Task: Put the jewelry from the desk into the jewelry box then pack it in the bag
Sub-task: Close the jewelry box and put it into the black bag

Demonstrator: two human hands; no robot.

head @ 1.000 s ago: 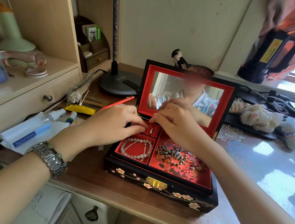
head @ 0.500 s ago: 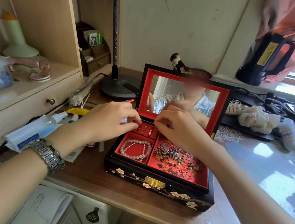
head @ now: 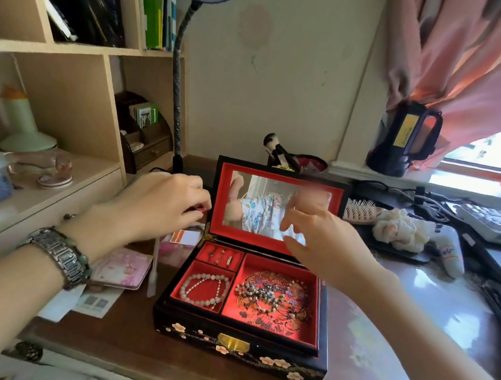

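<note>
The jewelry box is set open on the desk, gold clasp nearest. A pearl bracelet, rings and a bead necklace are held in its red compartments. Above, the left hand is seen loosely curled, gripping nothing; the right hand is spread before the mirrored lid. No writing can be read. A hairbrush and lamp are placed beyond.

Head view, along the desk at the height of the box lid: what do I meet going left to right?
Green lamp → left hand → jewelry box mirror lid → right hand → hairbrush → white scrunchie → keyboard.
</note>
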